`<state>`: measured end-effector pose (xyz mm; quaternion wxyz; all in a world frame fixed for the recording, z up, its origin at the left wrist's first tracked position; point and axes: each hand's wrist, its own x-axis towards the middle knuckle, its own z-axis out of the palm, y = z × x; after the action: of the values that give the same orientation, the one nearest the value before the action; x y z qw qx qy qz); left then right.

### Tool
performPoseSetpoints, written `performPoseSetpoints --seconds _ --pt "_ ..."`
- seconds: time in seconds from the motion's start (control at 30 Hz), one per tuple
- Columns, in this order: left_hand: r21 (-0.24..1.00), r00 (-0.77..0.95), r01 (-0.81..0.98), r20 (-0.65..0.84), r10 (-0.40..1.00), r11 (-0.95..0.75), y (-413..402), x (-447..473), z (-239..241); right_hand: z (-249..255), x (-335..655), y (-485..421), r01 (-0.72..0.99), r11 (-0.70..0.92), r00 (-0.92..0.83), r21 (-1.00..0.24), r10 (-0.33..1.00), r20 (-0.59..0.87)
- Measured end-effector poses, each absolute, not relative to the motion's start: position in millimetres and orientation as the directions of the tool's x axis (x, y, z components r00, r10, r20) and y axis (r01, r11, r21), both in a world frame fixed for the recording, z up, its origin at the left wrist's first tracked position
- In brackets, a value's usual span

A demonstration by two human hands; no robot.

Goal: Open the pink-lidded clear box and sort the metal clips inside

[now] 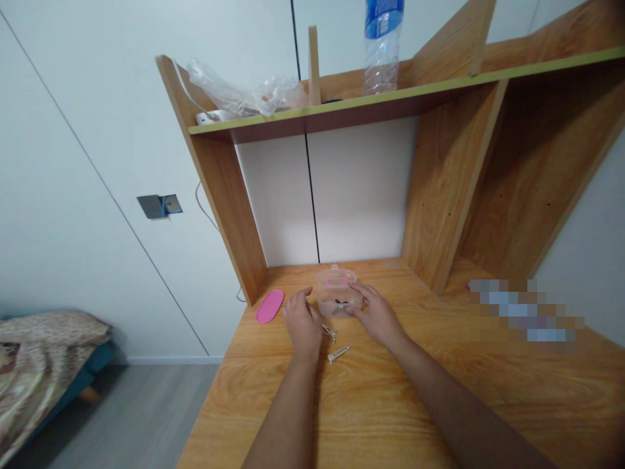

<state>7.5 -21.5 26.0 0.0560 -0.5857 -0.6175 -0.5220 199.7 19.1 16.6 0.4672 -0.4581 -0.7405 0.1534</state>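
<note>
A small clear plastic box [326, 306] with a pink handle [336, 281] stands on the wooden desk, its see-through lid [336, 275] raised at the back. Dark and metallic small items [340, 303] show inside, too small to name. My right hand [378, 316] grips the right side of the box between thumb and fingers. At the left of the box, my left hand [303, 322] has its fingers bent but apart, with nothing visible in them. Several thin metal pieces [330, 333] and a silver clip [338, 354], perhaps a nail clipper, lie in front of the box.
A pink oval tray or lid [270, 307] lies left of my left hand. Wooden shelving [449, 189] rises behind and right, bearing a plastic bottle [381, 58] and a clear bag [244, 91]. A blurred item [527, 312] lies at right. A bed [43, 365] stands at far left.
</note>
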Motion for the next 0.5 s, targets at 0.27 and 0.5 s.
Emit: performPoseSetpoints --seconds 0.27,0.5 --pt "0.626 -0.398 0.767 0.636 0.661 -0.14 -24 1 30 25 196 10 0.612 0.583 -0.162 -0.535 0.754 0.637" --pt "0.685 -0.403 0.718 0.555 0.728 -0.124 -22 -6 27 46 188 -12 0.517 0.74 -0.289 -0.429 0.623 0.727"
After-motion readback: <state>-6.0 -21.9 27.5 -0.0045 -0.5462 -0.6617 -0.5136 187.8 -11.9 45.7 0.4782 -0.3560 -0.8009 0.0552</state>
